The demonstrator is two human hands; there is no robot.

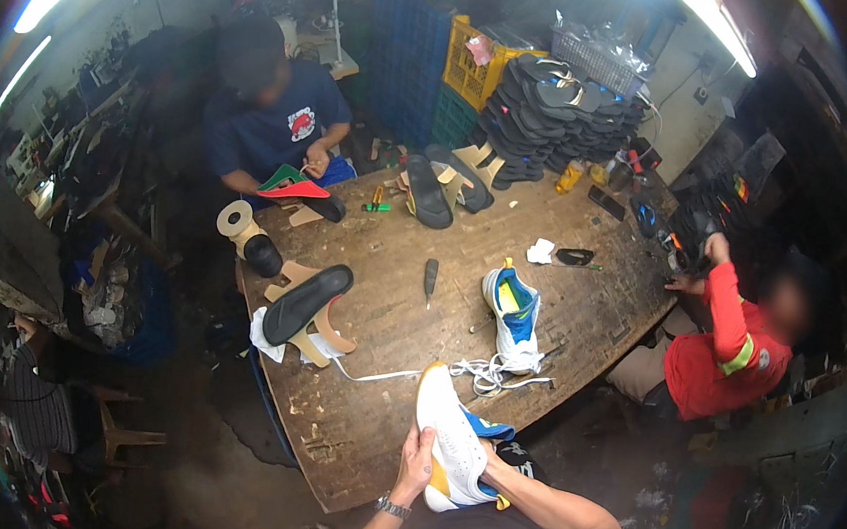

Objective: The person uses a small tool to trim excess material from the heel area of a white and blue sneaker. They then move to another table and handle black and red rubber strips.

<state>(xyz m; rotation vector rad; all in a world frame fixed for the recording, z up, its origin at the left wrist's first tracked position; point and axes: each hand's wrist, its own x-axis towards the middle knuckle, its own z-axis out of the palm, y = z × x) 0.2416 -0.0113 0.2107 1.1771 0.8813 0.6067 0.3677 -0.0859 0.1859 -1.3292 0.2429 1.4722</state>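
Observation:
Near the table's front edge, a white sneaker (450,436) with blue lining and yellow heel parts is held tilted on its side. My left hand (415,461) is closed on its sole side, with the thumb and some fingers showing. My right hand (491,463) reaches to the shoe's opening; its fingers are hidden by the shoe. Just beyond, the matching white sneaker (514,321) stands on the table, with loose white laces (494,374) tangled at its toe. One lace trails left across the wood toward a black sandal sole with tan straps (307,305).
A dark-handled pointed tool (430,277) lies mid-table on the wooden table (388,336). Sandal parts (429,193) and a tall stack of black soles (555,106) occupy the far side. One co-worker (276,119) handles a sandal at far left; another, in red (731,338), works at right.

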